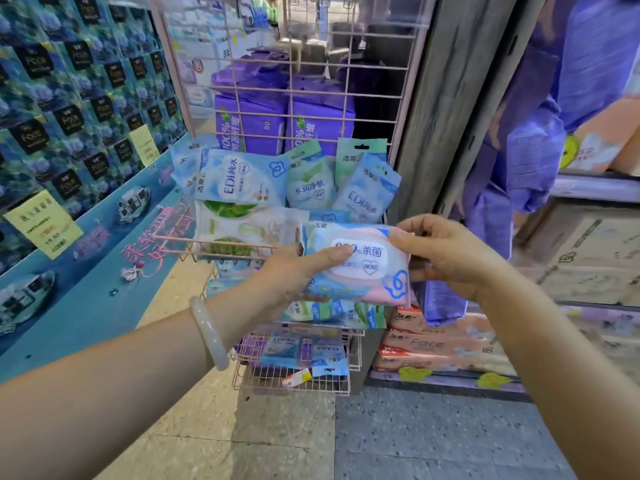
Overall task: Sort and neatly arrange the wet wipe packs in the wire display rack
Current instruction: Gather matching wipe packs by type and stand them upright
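A tall pink wire rack [346, 69] stands in the middle of the scene, with a wall of blue tissue boxes [69, 98] to its left and stacked cartons [588, 258] to its right. Behind its grid, far back, sit purple packs [263, 123]. The rack's upper basket [228, 245] holds a loose jumble: a big blue pack [239, 178] leaning at the left, a green-leaf pack [242, 223] lying flat under it, and small hanging-tab packs [363, 181] tilted at the right. The lower basket [294, 382], near the floor, holds a few small blue packs [304, 351]. In front of the upper basket, a pink-and-blue pack [363, 268] is held level between both hands. The left hand [294, 275], with a pale bangle [209, 332] on its wrist, grips the pack's left end, thumb across the top and fingers underneath. The right hand [446, 254] pinches the right end with curled fingers.
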Available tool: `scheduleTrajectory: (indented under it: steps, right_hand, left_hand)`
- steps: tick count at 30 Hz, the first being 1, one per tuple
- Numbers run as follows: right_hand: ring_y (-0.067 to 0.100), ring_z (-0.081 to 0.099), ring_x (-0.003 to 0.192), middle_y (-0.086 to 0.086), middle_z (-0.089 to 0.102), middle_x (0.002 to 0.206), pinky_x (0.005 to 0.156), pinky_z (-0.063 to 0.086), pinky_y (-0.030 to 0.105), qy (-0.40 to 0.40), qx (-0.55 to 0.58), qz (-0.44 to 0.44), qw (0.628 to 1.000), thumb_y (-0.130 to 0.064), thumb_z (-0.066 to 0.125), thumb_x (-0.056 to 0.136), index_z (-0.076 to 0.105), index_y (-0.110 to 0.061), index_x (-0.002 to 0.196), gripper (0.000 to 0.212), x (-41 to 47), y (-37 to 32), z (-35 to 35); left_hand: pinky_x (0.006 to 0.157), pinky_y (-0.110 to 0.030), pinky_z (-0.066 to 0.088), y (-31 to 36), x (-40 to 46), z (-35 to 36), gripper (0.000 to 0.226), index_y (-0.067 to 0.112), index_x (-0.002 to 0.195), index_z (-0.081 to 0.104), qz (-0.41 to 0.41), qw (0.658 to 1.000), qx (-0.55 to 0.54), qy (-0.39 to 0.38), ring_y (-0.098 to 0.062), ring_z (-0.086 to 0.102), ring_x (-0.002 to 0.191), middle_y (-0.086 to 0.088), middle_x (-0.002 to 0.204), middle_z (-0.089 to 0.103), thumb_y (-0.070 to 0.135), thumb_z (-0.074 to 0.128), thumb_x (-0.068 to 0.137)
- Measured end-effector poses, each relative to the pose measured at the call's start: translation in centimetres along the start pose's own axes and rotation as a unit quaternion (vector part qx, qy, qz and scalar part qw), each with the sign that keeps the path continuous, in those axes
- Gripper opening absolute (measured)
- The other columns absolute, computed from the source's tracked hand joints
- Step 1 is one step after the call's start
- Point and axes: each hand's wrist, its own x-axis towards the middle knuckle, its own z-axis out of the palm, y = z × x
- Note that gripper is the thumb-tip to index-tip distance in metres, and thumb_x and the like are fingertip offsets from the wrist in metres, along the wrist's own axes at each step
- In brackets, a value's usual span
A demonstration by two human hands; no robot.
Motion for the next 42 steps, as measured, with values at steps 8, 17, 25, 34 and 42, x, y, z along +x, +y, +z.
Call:
scheduleTrajectory:
  steps: [8,17,25,34,42]
  right_hand:
    - [0.006,0.061,0.049,-0.001,0.064,0.071,0.047,0.053,0.022,-0.008,0.089,0.135,0.987,-0.012,0.065,0.083,0.054,-0.011,0.098,0.019,-0.1,10.9,2.0]
    - [0.003,0.059,0.084,-0.005,0.061,0.096,0.074,0.044,0.017,0.160,-0.162,0.013,0.974,-0.025,0.081,0.066,0.052,-0.015,0.111,0.055,3.8,18.3,2.3]
    - [0.017,0.062,0.103,-0.005,0.063,0.108,0.092,0.051,0.038,0.099,-0.160,0.070,0.980,-0.037,0.086,0.054,0.038,-0.027,0.109,0.074,8.2,18.4,7.1]
    - [0.029,0.055,0.112,0.009,0.056,0.122,0.089,0.046,0.035,0.073,-0.313,0.129,0.938,-0.054,0.078,0.058,0.037,-0.011,0.117,0.083,12.3,15.6,13.9]
    - [0.023,0.059,0.109,0.006,0.064,0.119,0.084,0.040,0.021,0.085,-0.258,0.091,0.958,-0.031,0.081,0.065,0.053,-0.011,0.116,0.062,12.7,15.8,11.9]
  left_hand:
    - [0.054,-0.031,0.059,-8.2,-0.8,-0.5,0.044,0.008,0.094,0.066,-0.158,0.986,-0.054,0.014,-0.022,0.072,0.064,-0.010,0.081,0.076,0.027,0.079,0.056]
    - [0.042,-0.019,0.049,-15.6,-1.4,-4.1,0.015,0.013,0.085,0.066,-0.199,0.969,-0.086,0.114,-0.012,0.069,0.054,0.000,0.066,0.075,0.016,0.074,0.073]
    - [0.045,-0.019,0.050,-17.2,-1.3,-6.6,0.023,0.013,0.092,0.067,-0.198,0.967,-0.109,0.119,-0.013,0.071,0.059,0.001,0.071,0.076,0.020,0.075,0.072]
    - [0.053,-0.021,0.054,-17.3,-1.0,-9.1,0.028,0.014,0.094,0.066,-0.186,0.973,-0.100,0.097,-0.014,0.072,0.070,0.000,0.081,0.077,0.023,0.076,0.069]
    - [0.057,-0.022,0.054,-16.6,-0.9,-10.7,0.053,0.017,0.095,0.067,-0.172,0.976,-0.102,0.080,-0.016,0.073,0.076,0.000,0.087,0.077,0.039,0.078,0.047]
